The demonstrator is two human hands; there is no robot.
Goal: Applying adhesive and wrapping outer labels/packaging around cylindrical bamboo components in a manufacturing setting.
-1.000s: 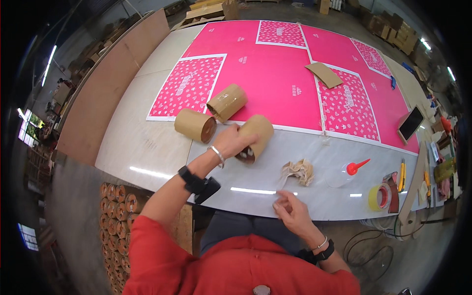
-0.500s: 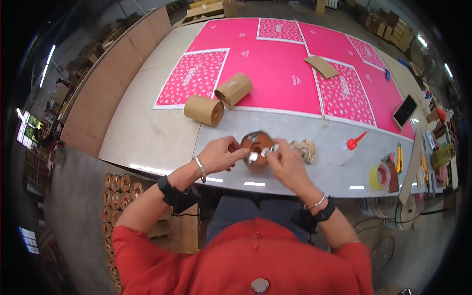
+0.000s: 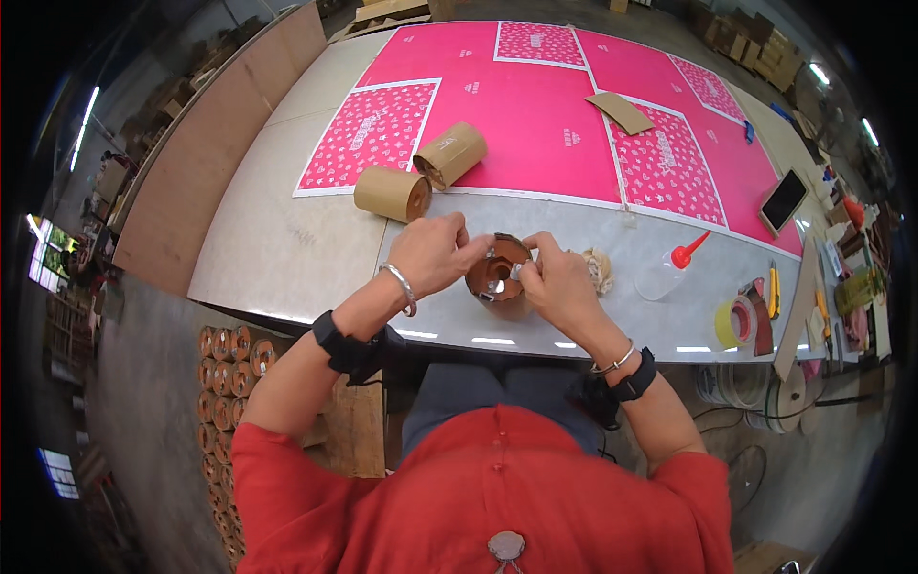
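A short brown cardboard cylinder (image 3: 503, 304) stands upright on the grey tabletop in front of me, its end facing up. Shiny silvery bits lie inside the rim, around a dark hole in the middle. My left hand (image 3: 442, 251) is closed at the left rim, thumb against the edge and fingers curled. On the right side, my right hand (image 3: 564, 289) pinches a small silvery strip (image 3: 517, 272) at the rim. Two similar cylinders, one nearer (image 3: 387, 194) and one farther (image 3: 451, 153), lie on their sides beyond my left hand.
Pink printed sheets (image 3: 526, 134) cover the far table. A crumpled beige cloth (image 3: 598, 272) lies right of my right hand, then a red-tipped squeeze bottle (image 3: 660, 277), tape rolls (image 3: 734, 322), a yellow cutter (image 3: 773, 292) and a phone (image 3: 784, 202). Several cylinders (image 3: 223, 378) stand stacked low at left.
My left hand has risen a little and moved to the upper left rim of the cylinder. My right hand has shifted slightly up and right, still at the right rim.
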